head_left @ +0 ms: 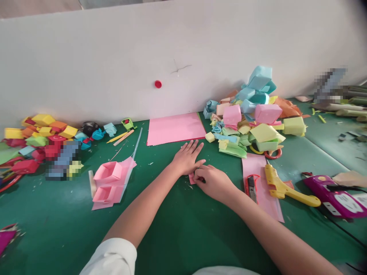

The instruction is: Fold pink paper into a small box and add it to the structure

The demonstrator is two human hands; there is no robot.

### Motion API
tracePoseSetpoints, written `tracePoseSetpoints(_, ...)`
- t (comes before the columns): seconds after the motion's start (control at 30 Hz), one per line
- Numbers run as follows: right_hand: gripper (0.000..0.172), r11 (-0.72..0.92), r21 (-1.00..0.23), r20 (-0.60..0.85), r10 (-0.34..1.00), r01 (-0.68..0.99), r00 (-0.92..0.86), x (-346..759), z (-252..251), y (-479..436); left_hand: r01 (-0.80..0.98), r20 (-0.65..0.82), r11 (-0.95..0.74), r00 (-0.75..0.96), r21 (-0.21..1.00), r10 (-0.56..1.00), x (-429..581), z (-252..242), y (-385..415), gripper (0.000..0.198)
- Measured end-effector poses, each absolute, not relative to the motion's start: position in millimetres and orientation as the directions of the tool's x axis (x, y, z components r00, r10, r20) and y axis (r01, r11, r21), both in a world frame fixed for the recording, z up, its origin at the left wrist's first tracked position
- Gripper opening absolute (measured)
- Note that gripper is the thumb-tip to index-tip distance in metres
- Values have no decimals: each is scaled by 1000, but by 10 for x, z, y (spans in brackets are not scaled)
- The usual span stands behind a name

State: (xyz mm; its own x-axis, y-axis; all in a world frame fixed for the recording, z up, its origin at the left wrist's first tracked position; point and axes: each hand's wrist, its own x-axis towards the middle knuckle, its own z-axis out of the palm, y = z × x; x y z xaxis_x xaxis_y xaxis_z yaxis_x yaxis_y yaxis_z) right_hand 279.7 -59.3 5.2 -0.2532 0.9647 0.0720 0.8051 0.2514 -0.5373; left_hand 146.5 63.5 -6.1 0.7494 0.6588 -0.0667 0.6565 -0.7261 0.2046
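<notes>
My left hand (187,157) lies flat on the green table with its fingers stretched out, its thumb pointing toward my right hand. My right hand (214,182) is closed, its thumb and bent fingers pinching at a small pink paper piece (192,178). Most of that piece is hidden under the two hands. Beyond my left fingertips lies a stack of pink paper sheets (176,129). To the left, two open pink paper boxes (108,172) rest on pink paper beside a clear ruler (134,152).
Folded coloured paper pieces are heaped at right (265,114) and left (44,131). On the right lie a red-and-black cutter (252,188), a yellow glue gun (279,185) and a purple power strip (335,194) with a cable. A white partition (114,65) stands behind.
</notes>
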Motion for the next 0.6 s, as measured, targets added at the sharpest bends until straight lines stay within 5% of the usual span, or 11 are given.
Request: tracePoseSetpoints(0.6, 29, 250, -380, -17, 961, 890, -277, 2756, 224, -650, 669, -20, -721, 735, 183, 677, 1395, -78, 812, 83)
